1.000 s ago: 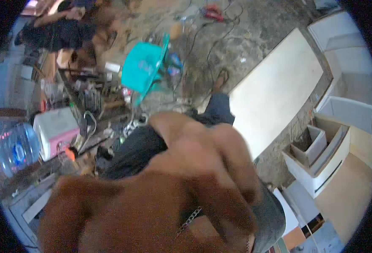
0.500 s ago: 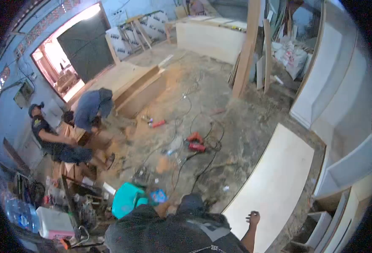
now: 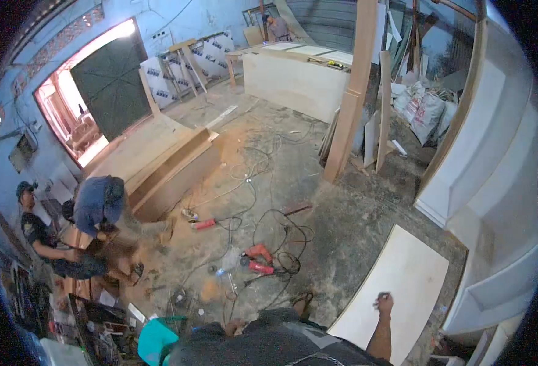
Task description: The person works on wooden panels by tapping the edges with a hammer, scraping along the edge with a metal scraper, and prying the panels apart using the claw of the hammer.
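Observation:
My right hand [image 3: 384,301] is over the pale, flat board [image 3: 397,277] lying on the floor at the lower right. Its fingers are curled together around a small dark spot, too small to name. Whether the hand touches the board cannot be told. By my dark clothing at the bottom centre shows a patch of bare skin [image 3: 235,327]; I cannot tell if it is my left hand or a foot. A turquoise plastic chair [image 3: 157,341] is to the left of it.
Red power tools [image 3: 260,259] and tangled cables lie mid-floor. Two people [image 3: 101,204] are at the left by a wooden box structure [image 3: 177,177]; another person [image 3: 277,27] is at the back. A post [image 3: 357,91] rises behind, and white cabinets [image 3: 494,177] line the right.
The view has lifted from my body and legs to the wider room. My right hand has come into view over the board, its fingers looking more gathered than half a second ago.

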`<action>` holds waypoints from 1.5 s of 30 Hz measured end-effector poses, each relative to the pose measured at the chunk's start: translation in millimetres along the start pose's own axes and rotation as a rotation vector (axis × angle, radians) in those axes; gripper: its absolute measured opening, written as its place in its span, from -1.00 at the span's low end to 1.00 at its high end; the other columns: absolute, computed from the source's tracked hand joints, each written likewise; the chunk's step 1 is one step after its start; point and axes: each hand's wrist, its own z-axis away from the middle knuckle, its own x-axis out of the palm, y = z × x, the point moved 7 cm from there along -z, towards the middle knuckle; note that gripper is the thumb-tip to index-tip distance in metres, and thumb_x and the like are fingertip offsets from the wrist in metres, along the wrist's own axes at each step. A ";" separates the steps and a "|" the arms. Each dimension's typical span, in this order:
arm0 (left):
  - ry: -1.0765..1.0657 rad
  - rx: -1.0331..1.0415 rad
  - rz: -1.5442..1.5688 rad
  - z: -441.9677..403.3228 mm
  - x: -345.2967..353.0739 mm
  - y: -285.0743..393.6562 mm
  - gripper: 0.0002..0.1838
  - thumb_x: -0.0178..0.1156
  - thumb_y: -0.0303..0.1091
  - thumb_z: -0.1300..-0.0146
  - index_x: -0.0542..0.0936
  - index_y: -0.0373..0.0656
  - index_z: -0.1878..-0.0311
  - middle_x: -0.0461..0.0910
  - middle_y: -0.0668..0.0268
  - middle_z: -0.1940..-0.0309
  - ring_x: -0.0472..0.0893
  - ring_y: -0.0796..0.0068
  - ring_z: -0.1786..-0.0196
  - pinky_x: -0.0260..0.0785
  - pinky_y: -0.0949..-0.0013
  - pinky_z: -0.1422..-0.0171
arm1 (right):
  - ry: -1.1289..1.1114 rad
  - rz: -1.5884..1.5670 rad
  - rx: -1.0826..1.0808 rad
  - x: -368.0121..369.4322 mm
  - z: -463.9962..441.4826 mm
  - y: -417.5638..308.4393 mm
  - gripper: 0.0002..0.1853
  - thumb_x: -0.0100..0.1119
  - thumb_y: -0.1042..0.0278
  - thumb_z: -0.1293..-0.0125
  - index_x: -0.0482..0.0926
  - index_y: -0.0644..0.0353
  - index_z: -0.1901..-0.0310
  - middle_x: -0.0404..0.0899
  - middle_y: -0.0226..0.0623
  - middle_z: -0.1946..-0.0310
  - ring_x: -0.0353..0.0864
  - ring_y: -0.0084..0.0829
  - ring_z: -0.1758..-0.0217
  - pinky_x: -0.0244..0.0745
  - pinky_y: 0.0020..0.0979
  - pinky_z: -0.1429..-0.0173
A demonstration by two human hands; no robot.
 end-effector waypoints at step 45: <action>0.193 -0.215 0.326 -460.2 -409.5 241.8 -0.45 0.10 -0.03 -0.14 0.45 -0.30 -0.06 0.51 0.07 0.05 0.48 0.07 -0.01 0.30 0.18 -0.13 | -0.609 0.651 0.162 330.3 -685.4 -308.6 -0.74 0.03 0.20 -0.24 0.55 0.21 0.24 0.54 -0.22 0.41 0.56 -0.26 0.36 0.46 -0.23 0.24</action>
